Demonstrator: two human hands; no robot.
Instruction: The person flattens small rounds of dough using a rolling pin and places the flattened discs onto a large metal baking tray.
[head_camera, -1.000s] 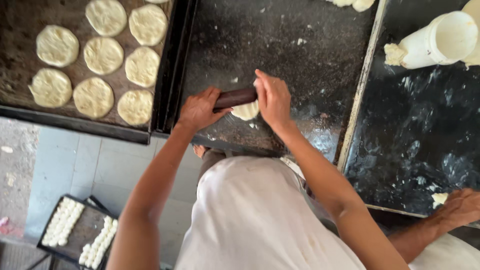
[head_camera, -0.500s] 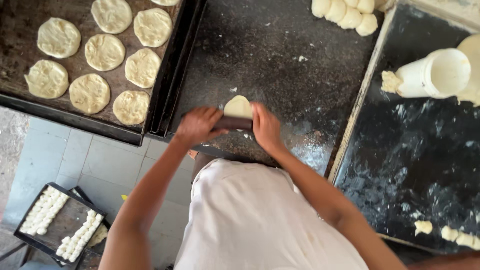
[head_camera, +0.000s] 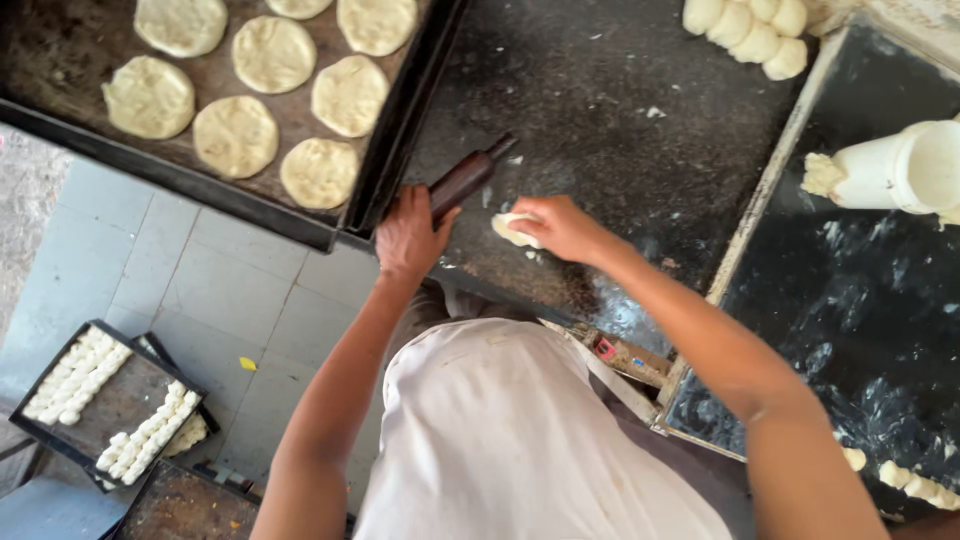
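Floor tray: a dark rectangular tray (head_camera: 45, 440) lies on the grey tiled floor at lower left, with two rows of small pale dough pieces (head_camera: 75, 375) in it.
Baking tray: a black metal tray (head_camera: 180, 180) at upper left carries flattened round dough discs (head_camera: 235, 135), lying flat and apart from one another.
Left hand: the left hand (head_camera: 408, 238) is closed around the near end of a dark brown wooden rolling pin (head_camera: 468, 178).
Rolling pin: its long axis runs diagonally, the free end pointing up and to the right, over the black floured worktop (head_camera: 600, 120).
Right hand: the right hand (head_camera: 560, 228) has its fingers curled on a small flattened pale dough piece (head_camera: 512, 230), which lies on the worktop just right of the pin.
Far corner: a cluster of rounded dough balls (head_camera: 750, 30) sits at the top.
Right slab: a white plastic cone-shaped container (head_camera: 890, 170) lies on its side.
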